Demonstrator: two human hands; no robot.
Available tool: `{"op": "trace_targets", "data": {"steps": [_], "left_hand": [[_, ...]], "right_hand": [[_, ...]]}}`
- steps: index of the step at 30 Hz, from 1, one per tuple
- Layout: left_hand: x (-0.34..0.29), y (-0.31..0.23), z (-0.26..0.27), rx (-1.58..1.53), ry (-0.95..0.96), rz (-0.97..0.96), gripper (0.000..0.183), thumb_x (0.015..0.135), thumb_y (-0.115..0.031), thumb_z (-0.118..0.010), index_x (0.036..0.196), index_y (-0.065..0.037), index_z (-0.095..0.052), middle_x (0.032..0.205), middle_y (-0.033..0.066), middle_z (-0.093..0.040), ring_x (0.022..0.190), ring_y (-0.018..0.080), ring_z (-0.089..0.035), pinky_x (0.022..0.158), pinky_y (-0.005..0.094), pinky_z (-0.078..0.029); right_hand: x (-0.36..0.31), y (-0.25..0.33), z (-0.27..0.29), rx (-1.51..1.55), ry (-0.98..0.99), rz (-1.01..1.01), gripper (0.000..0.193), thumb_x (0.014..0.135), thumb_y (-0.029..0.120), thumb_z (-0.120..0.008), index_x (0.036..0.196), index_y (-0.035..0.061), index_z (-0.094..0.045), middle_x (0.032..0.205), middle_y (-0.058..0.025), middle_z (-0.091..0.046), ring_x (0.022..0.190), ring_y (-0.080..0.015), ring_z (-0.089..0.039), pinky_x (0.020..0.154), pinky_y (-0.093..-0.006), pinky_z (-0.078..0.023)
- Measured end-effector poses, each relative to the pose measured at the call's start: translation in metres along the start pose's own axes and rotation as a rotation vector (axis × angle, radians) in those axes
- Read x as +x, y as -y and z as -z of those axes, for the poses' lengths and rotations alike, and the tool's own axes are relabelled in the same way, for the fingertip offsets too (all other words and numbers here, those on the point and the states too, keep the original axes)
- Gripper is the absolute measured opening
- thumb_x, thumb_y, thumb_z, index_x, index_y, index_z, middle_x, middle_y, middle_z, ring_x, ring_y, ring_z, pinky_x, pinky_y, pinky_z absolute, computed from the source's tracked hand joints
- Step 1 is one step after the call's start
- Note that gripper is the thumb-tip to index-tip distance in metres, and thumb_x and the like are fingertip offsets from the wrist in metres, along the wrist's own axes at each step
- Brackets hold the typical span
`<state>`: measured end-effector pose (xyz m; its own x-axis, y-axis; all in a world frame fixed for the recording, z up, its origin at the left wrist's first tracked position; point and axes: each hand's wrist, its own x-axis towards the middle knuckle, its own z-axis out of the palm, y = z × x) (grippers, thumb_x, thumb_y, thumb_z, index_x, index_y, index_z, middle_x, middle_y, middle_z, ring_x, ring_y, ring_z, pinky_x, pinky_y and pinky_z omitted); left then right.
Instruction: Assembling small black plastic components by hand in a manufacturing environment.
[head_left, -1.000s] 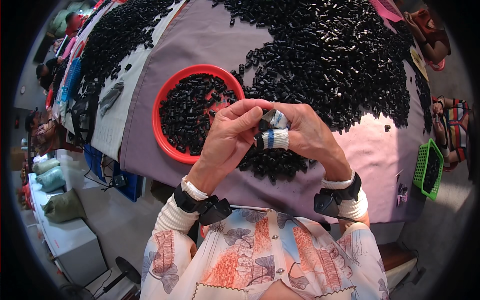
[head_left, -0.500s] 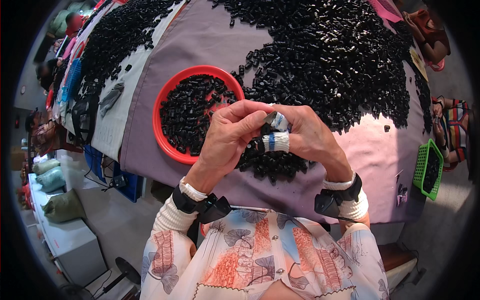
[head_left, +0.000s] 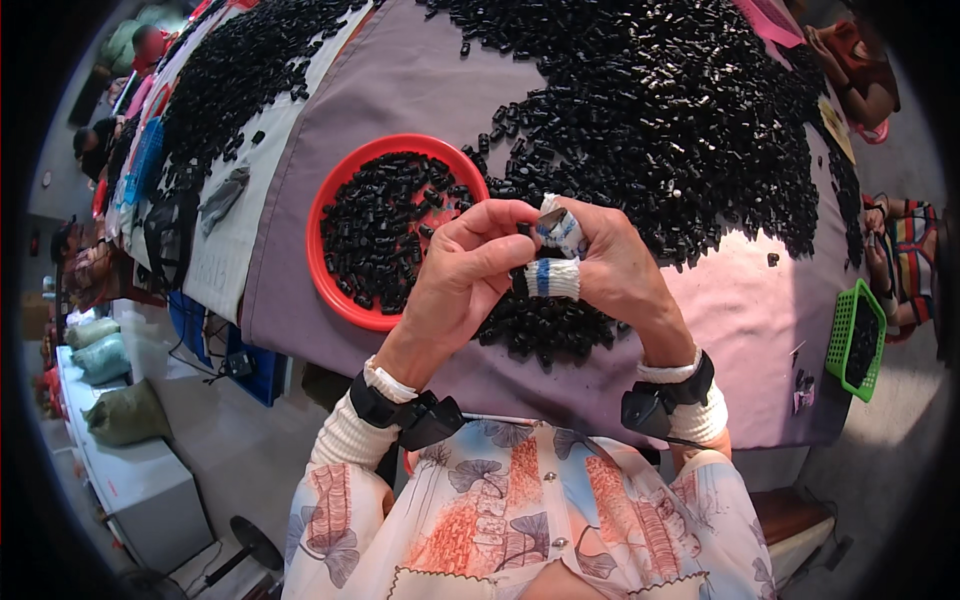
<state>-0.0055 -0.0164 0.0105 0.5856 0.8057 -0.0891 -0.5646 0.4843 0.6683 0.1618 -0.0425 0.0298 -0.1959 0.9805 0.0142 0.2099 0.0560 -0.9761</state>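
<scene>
My left hand (head_left: 462,268) is closed in a pinch, with a small black plastic part (head_left: 525,230) between thumb and forefinger. Facing it, my right hand (head_left: 622,262) wears white finger covers (head_left: 552,279) with blue stripes. A small flat grey metal blade (head_left: 552,216) shows at its fingers, close to the black part; how it is gripped is partly hidden. Below both hands lies a small heap of black parts (head_left: 548,335). Just left of them, a round red tray (head_left: 325,275) holds many similar parts.
A large pile of black parts (head_left: 650,130) spreads over the cloth-covered table (head_left: 400,75). A green basket (head_left: 852,340) stands at the right edge, near a person in a striped top (head_left: 912,260). Another black pile (head_left: 225,90) lies at the far left.
The blade and the right fingers have drawn up and slightly away from the left fingertips. The black part now shows in the left pinch. The tray and piles look unchanged.
</scene>
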Motion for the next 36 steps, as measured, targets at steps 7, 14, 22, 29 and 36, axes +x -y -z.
{"op": "trace_targets", "data": {"steps": [7,14,22,29,36], "left_hand": [[0.0009,0.0062,-0.0041,0.027,-0.074,0.039,0.016,0.084,-0.005,-0.059,0.1,0.0,-0.059,0.091,0.0047,-0.061,0.082,0.0094,-0.06,0.072,0.0227,-0.051],[-0.0045,0.0001,0.0002,0.031,-0.074,0.035,0.021,0.091,-0.012,-0.053,0.106,0.002,-0.059,0.093,0.0058,-0.062,0.083,0.0089,-0.059,0.072,0.0234,-0.052],[-0.0049,-0.0011,-0.0014,0.032,-0.04,0.022,0.019,0.09,-0.01,-0.054,0.104,0.002,-0.058,0.096,0.0073,-0.063,0.085,0.0119,-0.061,0.077,0.0251,-0.052],[-0.0035,-0.0015,-0.0017,0.052,-0.03,0.021,0.018,0.089,-0.009,-0.055,0.103,0.002,-0.059,0.095,0.0074,-0.063,0.085,0.0118,-0.061,0.075,0.0245,-0.052],[-0.0026,-0.0011,-0.0005,0.096,-0.057,0.017,0.017,0.089,-0.01,-0.055,0.101,0.001,-0.06,0.093,0.0068,-0.063,0.081,0.0099,-0.061,0.072,0.0226,-0.052]], "right_hand": [[-0.0046,-0.0047,-0.0027,-0.021,-0.067,-0.032,0.031,0.065,0.022,-0.074,0.078,0.0018,-0.055,0.061,-0.0023,-0.052,0.056,-0.0111,-0.047,0.052,-0.0275,-0.04],[0.0002,-0.0029,-0.0026,0.02,0.009,-0.059,0.027,0.067,0.019,-0.073,0.077,0.0017,-0.055,0.064,-0.0013,-0.052,0.059,-0.0086,-0.046,0.053,-0.0259,-0.039],[0.0016,0.0,0.0012,-0.163,0.061,-0.008,0.036,0.063,0.023,-0.075,0.081,-0.0008,-0.055,0.06,-0.0076,-0.051,0.054,-0.016,-0.046,0.052,-0.0306,-0.04],[0.0012,-0.0017,0.0017,-0.136,0.086,-0.024,0.037,0.064,0.024,-0.074,0.085,-0.0007,-0.057,0.06,-0.0064,-0.053,0.054,-0.0146,-0.047,0.053,-0.03,-0.041],[-0.001,-0.0035,0.0003,-0.097,0.078,-0.036,0.034,0.066,0.023,-0.072,0.087,-0.0006,-0.058,0.06,-0.006,-0.053,0.055,-0.0135,-0.048,0.053,-0.0294,-0.041]]}}
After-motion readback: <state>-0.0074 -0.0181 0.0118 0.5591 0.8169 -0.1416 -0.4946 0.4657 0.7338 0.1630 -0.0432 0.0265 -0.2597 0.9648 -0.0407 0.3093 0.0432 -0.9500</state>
